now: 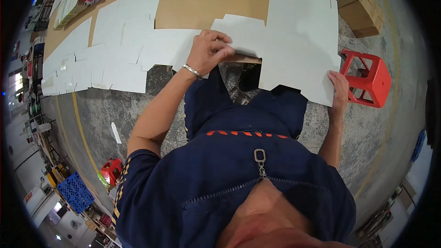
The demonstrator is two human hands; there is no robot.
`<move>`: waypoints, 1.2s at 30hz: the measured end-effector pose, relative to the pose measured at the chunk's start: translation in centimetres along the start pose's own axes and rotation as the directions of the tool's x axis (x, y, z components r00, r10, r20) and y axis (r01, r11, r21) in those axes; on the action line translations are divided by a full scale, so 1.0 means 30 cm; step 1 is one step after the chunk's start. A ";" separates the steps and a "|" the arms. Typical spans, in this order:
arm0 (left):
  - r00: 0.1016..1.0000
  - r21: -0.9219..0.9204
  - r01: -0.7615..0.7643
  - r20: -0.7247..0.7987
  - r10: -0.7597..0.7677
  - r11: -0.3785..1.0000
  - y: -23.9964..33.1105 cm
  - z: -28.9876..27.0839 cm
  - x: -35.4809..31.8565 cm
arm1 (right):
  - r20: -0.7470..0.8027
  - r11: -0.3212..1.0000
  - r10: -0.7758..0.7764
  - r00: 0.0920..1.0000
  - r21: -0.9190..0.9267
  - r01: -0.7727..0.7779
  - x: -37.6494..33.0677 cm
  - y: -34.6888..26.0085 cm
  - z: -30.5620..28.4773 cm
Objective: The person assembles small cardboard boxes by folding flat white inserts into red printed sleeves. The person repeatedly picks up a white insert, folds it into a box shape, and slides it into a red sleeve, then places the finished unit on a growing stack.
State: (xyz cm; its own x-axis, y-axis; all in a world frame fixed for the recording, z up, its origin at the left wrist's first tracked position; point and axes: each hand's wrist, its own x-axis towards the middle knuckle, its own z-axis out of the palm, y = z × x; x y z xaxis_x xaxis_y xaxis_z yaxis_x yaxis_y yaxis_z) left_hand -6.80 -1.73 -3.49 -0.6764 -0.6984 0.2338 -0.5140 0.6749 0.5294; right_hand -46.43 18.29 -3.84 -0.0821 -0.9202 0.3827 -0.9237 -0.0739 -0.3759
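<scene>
Navy short-sleeved top, lower centre of frame; toothed zip, grey oblong pull; slanted orange-red marks at the waist; yellow checks on left sleeve. Navy trousers. Silver-coloured bangle, left wrist. Hands bare.

I wore the camera on my head, the left of a side-by-side pair, and it looked steeply down past my shirt at my left hand and right hand, close by, with the table farther up the view. Its wide fisheye took in the floor on both sides and bent straight edges toward the rim.
</scene>
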 end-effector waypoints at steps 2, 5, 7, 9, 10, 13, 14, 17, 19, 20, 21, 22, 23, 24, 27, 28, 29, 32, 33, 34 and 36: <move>0.955 -0.031 0.297 0.031 -0.296 0.954 0.007 0.044 0.028 | -0.005 0.996 0.055 0.998 0.065 -0.054 -0.022 -0.027 0.002; 0.968 0.133 0.186 -0.194 -0.158 0.974 0.074 0.079 0.062 | -0.013 0.904 0.277 0.961 0.343 -0.256 -0.033 -0.030 0.014; 0.989 0.001 -0.092 -0.115 0.091 0.996 0.079 0.124 0.062 | -0.001 0.800 0.406 0.914 0.485 -0.354 -0.025 -0.021 0.024; 0.974 -0.155 -0.229 -0.036 0.226 0.961 0.087 0.161 0.063 | -0.002 0.743 0.475 0.880 0.537 -0.400 -0.001 -0.010 0.033; 0.971 -0.238 -0.226 0.016 0.237 0.945 0.118 0.160 0.077 | -0.031 0.753 0.480 0.876 0.527 -0.394 0.010 -0.007 0.038; 0.994 -0.346 -0.091 0.029 0.108 0.934 0.185 0.178 0.135 | -0.043 0.693 0.597 0.801 0.530 -0.488 0.048 -0.025 0.059; 0.999 -0.344 -0.047 -0.036 0.037 0.938 0.195 0.210 0.156 | -0.043 0.663 0.638 0.769 0.539 -0.520 0.053 -0.008 0.088; 0.976 -0.169 -0.027 -0.218 -0.010 0.985 0.226 0.293 0.191 | -0.084 0.612 0.730 0.678 0.523 -0.594 0.069 -0.037 0.097; 0.969 -0.081 -0.049 -0.247 0.028 0.995 0.231 0.329 0.201 | -0.203 0.570 0.770 0.604 0.643 -0.510 0.058 -0.072 0.099; 0.971 0.000 -0.081 -0.224 0.079 0.997 0.233 0.345 0.203 | -0.285 0.570 0.789 0.544 0.670 -0.476 0.036 -0.073 0.118; 0.972 0.080 -0.114 -0.199 0.128 0.990 0.234 0.360 0.205 | -0.362 0.574 0.801 0.477 0.692 -0.439 0.015 -0.076 0.134; 0.971 0.159 -0.146 -0.166 0.172 0.976 0.239 0.374 0.199 | -0.236 0.443 0.835 0.498 0.825 -0.351 -0.009 -0.094 0.148; 0.980 0.237 -0.136 -0.113 0.166 0.962 0.249 0.377 0.201 | -0.059 0.315 0.855 0.515 0.848 -0.426 -0.015 -0.141 0.160; 0.986 0.315 -0.128 -0.061 0.154 0.941 0.267 0.384 0.206 | 0.120 0.186 0.847 0.517 0.846 -0.501 -0.018 -0.195 0.175; 0.985 0.273 -0.171 0.052 0.163 0.947 0.312 0.389 0.211 | 0.532 -0.221 0.657 0.535 0.814 -0.537 0.022 -0.356 0.228; 0.981 0.210 -0.191 0.078 0.178 0.959 0.336 0.391 0.212 | 0.625 -0.395 0.514 0.587 0.780 -0.485 0.015 -0.350 0.262; 0.969 0.187 -0.224 0.147 0.198 0.957 0.358 0.389 0.209 | 0.649 -0.470 0.462 0.604 0.757 -0.453 0.023 -0.349 0.294; 0.930 0.181 -0.285 0.289 0.226 0.941 0.385 0.378 0.203 | 0.419 -0.167 0.732 0.538 0.875 -0.454 0.035 -0.384 0.331; 0.938 0.169 -0.275 0.264 0.225 0.947 0.378 0.366 0.195 | 0.320 -0.044 0.760 0.565 0.893 -0.447 0.015 -0.358 0.350; 0.947 0.155 -0.254 0.241 0.213 0.955 0.371 0.350 0.170 | 0.274 0.065 0.781 0.562 0.858 -0.509 0.014 -0.348 0.322; 0.970 0.151 -0.187 0.183 0.159 0.971 0.365 0.322 0.134 | -0.144 0.529 0.794 0.590 0.643 -0.554 0.025 -0.264 0.299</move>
State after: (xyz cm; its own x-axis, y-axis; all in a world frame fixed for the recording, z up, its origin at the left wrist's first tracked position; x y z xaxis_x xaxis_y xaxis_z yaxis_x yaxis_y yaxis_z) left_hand -20.25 5.15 -4.64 -0.8345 -0.5268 0.1613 -0.4517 0.8218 0.3473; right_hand -35.81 14.73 -8.14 -0.8361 -0.5463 0.0491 -0.2022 0.2238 -0.9534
